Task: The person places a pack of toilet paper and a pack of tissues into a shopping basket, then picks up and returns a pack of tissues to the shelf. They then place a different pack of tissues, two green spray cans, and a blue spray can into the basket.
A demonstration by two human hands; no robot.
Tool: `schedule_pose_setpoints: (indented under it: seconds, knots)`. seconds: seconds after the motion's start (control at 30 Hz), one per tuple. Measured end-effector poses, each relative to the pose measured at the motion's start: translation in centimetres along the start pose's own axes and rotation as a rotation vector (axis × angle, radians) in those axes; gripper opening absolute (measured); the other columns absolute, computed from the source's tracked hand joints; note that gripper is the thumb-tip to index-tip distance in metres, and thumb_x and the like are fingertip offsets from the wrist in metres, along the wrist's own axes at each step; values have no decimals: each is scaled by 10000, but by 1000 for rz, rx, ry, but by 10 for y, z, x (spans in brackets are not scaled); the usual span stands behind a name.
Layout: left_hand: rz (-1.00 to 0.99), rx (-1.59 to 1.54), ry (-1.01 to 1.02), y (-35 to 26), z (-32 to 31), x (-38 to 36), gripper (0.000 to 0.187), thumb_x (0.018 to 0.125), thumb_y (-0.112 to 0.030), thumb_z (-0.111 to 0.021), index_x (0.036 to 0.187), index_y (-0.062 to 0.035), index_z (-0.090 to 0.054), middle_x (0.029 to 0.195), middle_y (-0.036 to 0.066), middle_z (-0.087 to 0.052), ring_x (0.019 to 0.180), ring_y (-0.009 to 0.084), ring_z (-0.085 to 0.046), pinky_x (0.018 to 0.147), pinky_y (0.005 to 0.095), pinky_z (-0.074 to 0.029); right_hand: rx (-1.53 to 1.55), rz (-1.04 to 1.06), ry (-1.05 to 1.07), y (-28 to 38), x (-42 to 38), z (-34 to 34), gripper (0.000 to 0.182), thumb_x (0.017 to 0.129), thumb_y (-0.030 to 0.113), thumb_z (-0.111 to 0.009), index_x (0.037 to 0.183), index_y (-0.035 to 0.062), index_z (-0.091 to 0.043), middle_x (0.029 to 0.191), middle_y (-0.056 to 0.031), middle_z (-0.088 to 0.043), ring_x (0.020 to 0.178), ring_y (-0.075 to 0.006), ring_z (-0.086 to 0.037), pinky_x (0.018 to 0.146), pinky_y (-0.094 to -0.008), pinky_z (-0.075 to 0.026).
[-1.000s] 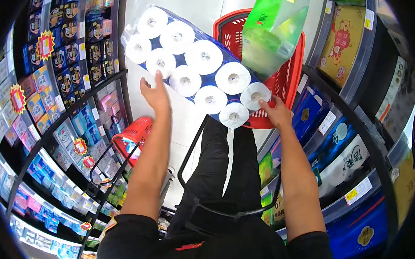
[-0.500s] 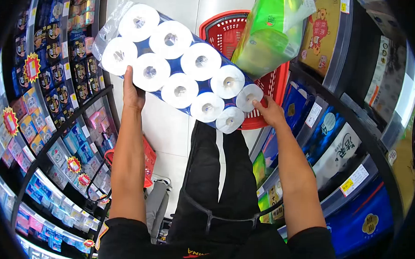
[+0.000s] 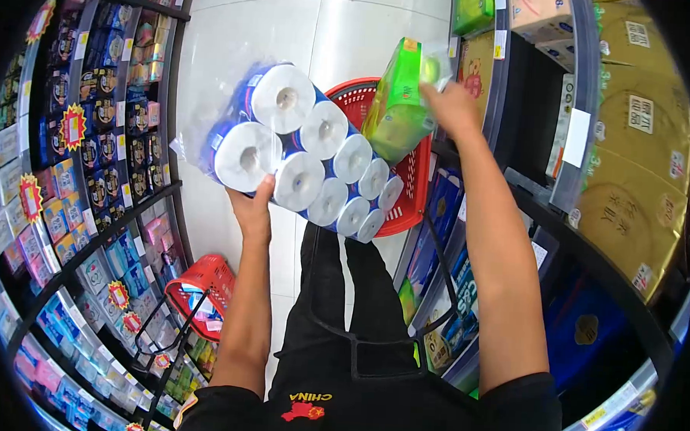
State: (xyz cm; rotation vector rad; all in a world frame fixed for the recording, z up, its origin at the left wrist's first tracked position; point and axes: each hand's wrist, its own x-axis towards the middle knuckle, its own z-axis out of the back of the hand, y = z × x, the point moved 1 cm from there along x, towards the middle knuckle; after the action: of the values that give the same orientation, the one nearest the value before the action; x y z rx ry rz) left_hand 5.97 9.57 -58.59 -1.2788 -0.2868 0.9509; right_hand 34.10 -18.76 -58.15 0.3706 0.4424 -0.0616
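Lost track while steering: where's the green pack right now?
Upper middle of the head view: the green pack is in the right hand, above the red basket, right of the toilet roll pack.

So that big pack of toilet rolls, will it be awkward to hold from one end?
Probably light for its bulk: the left hand alone grips the toilet roll pack. The long pack may sag or swing. Its plastic wrap looks glossy, perhaps slippery.

Both bare arms stretched forward and up from the shoulders. Left hand (image 3: 253,210) raised with wrist straight, fingers curled upward and closed in a grip above the thumb. Right hand (image 3: 451,106) reaching higher and further out, elbow nearly straight, fingers pinched closed, back of the hand facing the camera.
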Motion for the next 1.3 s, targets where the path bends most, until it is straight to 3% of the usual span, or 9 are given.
schedule_pose_setpoints:
  seconds: [0.33, 0.5, 0.73, 0.8, 0.9, 1.0, 1.07, 1.13, 1.3]
  knots:
    - [-10, -122, -35, -83, -11, -66, 868, 705, -160, -849, 1377, 2, -324, 1325, 170, -457, 1235, 274, -479, 1066, 400, -380, 225, 312, -143, -6, -100, 49, 362, 930, 311, -497, 905, 2, -685, 917, -254, -655, 835, -433, -637, 747, -489, -495]
    - [-103, -132, -65, -129, 0, -74, 858, 712, -137, -853, 1372, 4, -322, 1322, 169, -453, 1229, 266, -478, 1064, 398, -381, 356, 477, -170, -3, -132, 111, 218, 924, 194, -574, 917, 5, -683, 854, -220, -646, 779, -391, -648, 685, -398, -499]
    - [-182, -139, -174, -144, -25, -59, 907, 691, -103, -864, 1384, 24, -293, 1320, 175, -415, 1199, 266, -471, 1021, 410, -418, 328, 581, -106, -1, -161, 142, 253, 936, 213, -559, 885, -12, -662, 839, -217, -618, 772, -396, -627, 684, -421, -488]
    - [-182, -165, -183, -128, -51, -56, 936, 679, -119, -875, 1388, 45, -286, 1302, 187, -425, 1206, 266, -461, 1020, 399, -419, 258, 519, -54, 1, -175, 128, 224, 940, 192, -574, 968, 2, -688, 908, -181, -660, 794, -316, -661, 720, -366, -508]
    - [-193, -98, -156, -117, -94, -72, 962, 676, -139, -876, 1399, 55, -272, 1259, 195, -458, 1144, 264, -490, 985, 364, -432, 262, 438, -14, -11, -191, 87, 254, 941, 231, -560, 940, 7, -679, 880, -193, -654, 794, -358, -652, 719, -399, -506]
    - [-347, 164, 63, -86, -111, -95, 661, 788, -154, -771, 1325, 38, -436, 1085, 145, -588, 998, 264, -601, 895, 385, -493, 201, 371, -53, -39, -197, 33, 273, 939, 246, -545, 902, 7, -672, 872, -216, -648, 807, -415, -634, 699, -451, -499]
    - [-163, 292, 444, -95, -107, -114, 696, 790, -260, -772, 1347, 2, -447, 1030, 133, -625, 946, 299, -633, 884, 384, -505, 189, 274, -36, -61, -202, 12, 289, 936, 263, -539, 871, 12, -668, 875, -220, -648, 815, -429, -629, 697, -470, -496]
    - [-188, 380, 558, -68, -103, -126, 706, 788, -258, -776, 1361, -12, -446, 1049, 144, -627, 947, 295, -641, 884, 388, -507, 150, 224, -15, -77, -207, -1, 309, 930, 282, -530, 850, 13, -660, 869, -229, -645, 820, -437, -628, 706, -495, -493]
    - [-146, 195, 393, -53, -98, -93, 610, 846, -247, -738, 1313, 48, -480, 1070, 146, -633, 912, 227, -640, 819, 355, -527, 128, 198, 44, -83, -226, 0, 344, 924, 302, -509, 840, 1, -654, 883, -250, -648, 834, -440, -641, 758, -528, -503]
